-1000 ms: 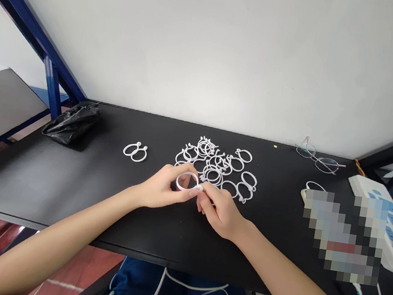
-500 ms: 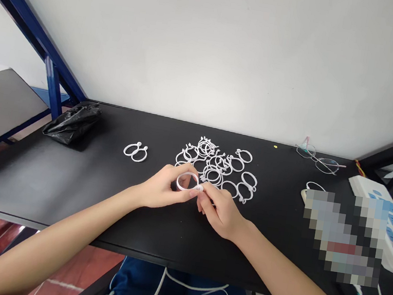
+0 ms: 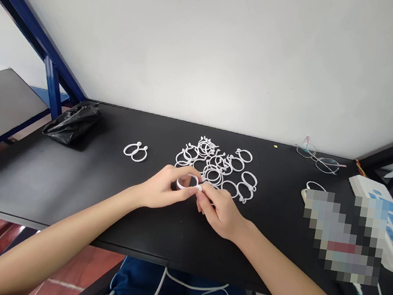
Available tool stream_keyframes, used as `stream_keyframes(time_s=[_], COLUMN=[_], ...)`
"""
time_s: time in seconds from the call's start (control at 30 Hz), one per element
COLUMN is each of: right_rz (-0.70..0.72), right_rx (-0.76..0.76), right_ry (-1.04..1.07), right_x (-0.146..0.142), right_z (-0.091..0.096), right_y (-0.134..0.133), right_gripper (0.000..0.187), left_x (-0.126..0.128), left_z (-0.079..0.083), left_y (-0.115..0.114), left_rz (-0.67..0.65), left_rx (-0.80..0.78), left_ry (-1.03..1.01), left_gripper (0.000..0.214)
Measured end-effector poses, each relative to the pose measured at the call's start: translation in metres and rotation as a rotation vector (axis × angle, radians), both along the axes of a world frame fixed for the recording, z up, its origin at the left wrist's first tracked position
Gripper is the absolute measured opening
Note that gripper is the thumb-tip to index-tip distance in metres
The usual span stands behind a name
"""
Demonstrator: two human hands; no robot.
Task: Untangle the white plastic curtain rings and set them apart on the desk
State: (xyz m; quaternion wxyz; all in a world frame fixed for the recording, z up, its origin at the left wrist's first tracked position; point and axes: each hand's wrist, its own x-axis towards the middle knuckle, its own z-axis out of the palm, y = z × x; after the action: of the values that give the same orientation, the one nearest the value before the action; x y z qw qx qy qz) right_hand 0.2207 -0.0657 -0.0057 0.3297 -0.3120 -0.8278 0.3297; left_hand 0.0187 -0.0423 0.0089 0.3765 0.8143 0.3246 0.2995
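Observation:
My left hand (image 3: 164, 187) and my right hand (image 3: 218, 211) together hold a white plastic curtain ring (image 3: 187, 182) above the black table top. The left fingers curl behind the ring, and the right fingertips pinch its end near the clasp. Just beyond my hands lies a loose, tangled pile of similar rings (image 3: 216, 163), which nearly touches my right hand. Farther left, a linked pair of rings (image 3: 135, 151) lies apart from the pile.
A crumpled black plastic bag (image 3: 72, 122) sits at the table's far left. Wire-rimmed glasses (image 3: 318, 158) lie at the back right, and a white and blue power strip (image 3: 376, 201) sits at the right edge. A pixelated patch hides part of the right side.
The held ring has turned slightly flatter between my fingers. My hands have barely moved, and the pile looks unchanged.

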Motion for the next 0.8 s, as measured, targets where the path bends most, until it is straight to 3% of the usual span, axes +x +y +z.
stream_keyframes(time_s=[0.53,0.67,0.8], right_rz=[-0.014,-0.015,-0.021], right_rx=[0.043,0.043,0.059], right_ry=[0.026,0.005,0.003], right_x=[0.000,0.000,0.001], right_z=[0.000,0.000,0.000], right_y=[0.002,0.001,0.000], right_gripper=[0.020,0.016,0.016], left_x=[0.001,0.000,-0.005], left_z=[0.006,0.000,-0.004], left_y=[-0.001,0.003,0.009], left_rz=[-0.016,0.100,0.264], left_rx=[-0.034,0.074,0.314], left_ry=[0.014,0.058,0.199], left_gripper=[0.027,0.021,0.018])
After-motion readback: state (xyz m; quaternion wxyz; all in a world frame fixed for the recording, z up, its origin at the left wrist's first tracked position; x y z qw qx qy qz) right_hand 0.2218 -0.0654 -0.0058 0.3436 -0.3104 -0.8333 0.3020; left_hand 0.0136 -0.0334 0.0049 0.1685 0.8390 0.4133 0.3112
